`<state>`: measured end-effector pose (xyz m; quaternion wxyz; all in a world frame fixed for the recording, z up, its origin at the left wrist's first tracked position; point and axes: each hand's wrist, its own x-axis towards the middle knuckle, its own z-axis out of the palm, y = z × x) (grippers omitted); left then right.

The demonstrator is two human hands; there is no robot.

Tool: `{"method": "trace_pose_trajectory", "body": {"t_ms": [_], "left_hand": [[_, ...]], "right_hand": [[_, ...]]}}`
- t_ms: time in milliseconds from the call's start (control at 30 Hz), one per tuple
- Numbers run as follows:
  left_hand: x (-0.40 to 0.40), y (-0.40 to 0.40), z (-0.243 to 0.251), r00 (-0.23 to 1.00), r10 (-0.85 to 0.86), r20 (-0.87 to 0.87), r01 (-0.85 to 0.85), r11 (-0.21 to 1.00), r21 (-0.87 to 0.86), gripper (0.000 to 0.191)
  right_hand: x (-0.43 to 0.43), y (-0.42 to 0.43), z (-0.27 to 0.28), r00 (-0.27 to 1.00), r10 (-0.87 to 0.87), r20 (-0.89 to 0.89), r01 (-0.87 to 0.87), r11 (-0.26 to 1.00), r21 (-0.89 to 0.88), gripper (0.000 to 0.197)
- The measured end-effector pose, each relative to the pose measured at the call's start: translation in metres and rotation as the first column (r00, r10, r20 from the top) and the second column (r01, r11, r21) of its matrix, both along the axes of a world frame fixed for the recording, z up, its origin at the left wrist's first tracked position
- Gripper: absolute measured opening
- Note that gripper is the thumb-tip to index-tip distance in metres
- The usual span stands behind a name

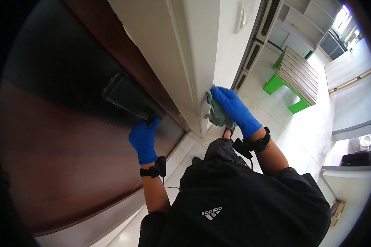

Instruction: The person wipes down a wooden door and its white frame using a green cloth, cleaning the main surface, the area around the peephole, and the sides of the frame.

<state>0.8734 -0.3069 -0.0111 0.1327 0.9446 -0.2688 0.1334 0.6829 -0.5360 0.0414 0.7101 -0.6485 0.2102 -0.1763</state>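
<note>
My left hand (143, 140), in a blue glove, has its fingers around the lower end of a dark door handle (150, 114). The handle belongs to a long black lock plate (126, 94) on a dark reddish-brown door (68, 154). In my right hand (232, 106), also gloved in blue, a bunched grey-green cloth (218, 115) is held at the corner of the white door frame (201, 77). Part of the cloth hangs below my fingers. Black straps with small devices circle both wrists.
A wall switch (243, 18) sits on the white wall above my right hand. Farther right, a low green table (296, 74) with a striped top stands on pale floor tiles (275, 114). White shelving (309, 18) rises behind it. A thin cable (172, 187) runs by my left forearm.
</note>
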Motion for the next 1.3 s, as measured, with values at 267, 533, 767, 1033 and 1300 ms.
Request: {"method": "trace_pose_trajectory", "body": {"t_ms": [267,533,767,1033,1300], "left_hand": [[0.001,0.003,0.000,0.999,-0.038,-0.007,0.038,0.996,-0.079,0.051],[-0.001,-0.003,0.001,0.997,-0.017,0.075,0.016,1.000,0.016,0.052],[-0.004,-0.003,0.007,0.998,0.023,-0.059,-0.021,0.999,0.038,0.052],[0.000,-0.003,0.002,0.999,-0.037,0.001,0.036,0.998,-0.060,0.049],[-0.002,-0.003,0.002,0.999,-0.014,0.040,0.014,1.000,-0.004,0.049]], "right_hand": [[0.003,-0.005,0.026,0.997,0.072,0.041,-0.070,0.997,-0.034,0.039],[0.002,-0.002,0.018,1.000,0.027,-0.009,-0.028,0.995,-0.091,0.040],[0.003,0.000,0.020,0.999,0.011,-0.036,-0.013,0.997,-0.073,0.040],[0.003,-0.007,-0.023,0.994,0.048,-0.098,-0.058,0.992,-0.108,0.036],[0.002,-0.009,-0.042,0.992,-0.052,-0.118,0.043,0.996,-0.076,0.039]]}}
